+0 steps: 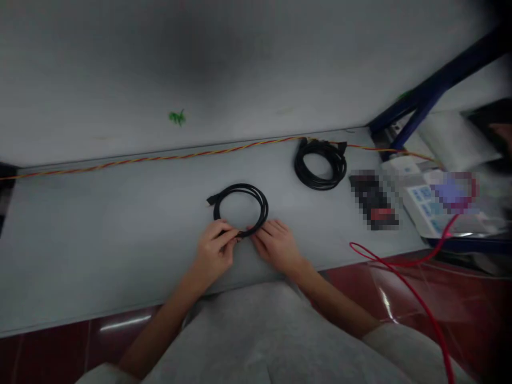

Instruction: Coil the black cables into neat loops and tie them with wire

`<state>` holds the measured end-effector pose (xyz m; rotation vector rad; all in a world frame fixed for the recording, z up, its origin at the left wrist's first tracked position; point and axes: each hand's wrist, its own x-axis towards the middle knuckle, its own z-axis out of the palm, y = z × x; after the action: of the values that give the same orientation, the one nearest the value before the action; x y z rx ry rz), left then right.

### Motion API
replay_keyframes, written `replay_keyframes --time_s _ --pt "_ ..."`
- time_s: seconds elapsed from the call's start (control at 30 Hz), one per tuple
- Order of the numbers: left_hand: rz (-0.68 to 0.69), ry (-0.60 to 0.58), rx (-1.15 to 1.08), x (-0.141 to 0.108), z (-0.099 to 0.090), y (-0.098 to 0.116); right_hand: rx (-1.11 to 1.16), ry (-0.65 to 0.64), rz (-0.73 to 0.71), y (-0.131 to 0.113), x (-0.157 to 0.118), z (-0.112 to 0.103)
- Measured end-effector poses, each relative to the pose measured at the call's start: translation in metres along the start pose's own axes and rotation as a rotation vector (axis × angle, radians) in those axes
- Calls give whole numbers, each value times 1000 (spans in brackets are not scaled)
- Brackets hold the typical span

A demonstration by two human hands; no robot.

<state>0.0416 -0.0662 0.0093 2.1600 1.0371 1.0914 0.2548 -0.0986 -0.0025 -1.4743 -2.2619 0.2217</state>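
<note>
A thin black cable point(264, 205) lies coiled in a ring on the grey table, right in front of me. One of its plugs sticks out at the ring's upper left. My left hand point(216, 246) pinches the near left side of the coil, thumb and fingers pressed together on it. On the near right side, the fingers of my right hand point(278, 245) are closed against the cable, their tips partly hidden. A small piece of the cable's near end shows between both hands, too small to make out.
A second, thicker coil of black cable point(320, 184) lies at the back right, near a blurred dark packet point(374, 202). Twisted red-yellow wire point(176, 157) runs along the wall. A red cord point(416, 288) hangs over the right front edge. Bags and boxes sit beside a blue frame point(424, 106).
</note>
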Motion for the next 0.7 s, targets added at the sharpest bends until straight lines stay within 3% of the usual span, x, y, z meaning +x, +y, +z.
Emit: replay_keyframes --time_s 0.4,0.7 --pt "59 -23 151 -6 13 -6 -2 107 177 -25 -21 3" --pt "88 -116 305 -9 15 -2 16 92 -2 -29 -16 2"
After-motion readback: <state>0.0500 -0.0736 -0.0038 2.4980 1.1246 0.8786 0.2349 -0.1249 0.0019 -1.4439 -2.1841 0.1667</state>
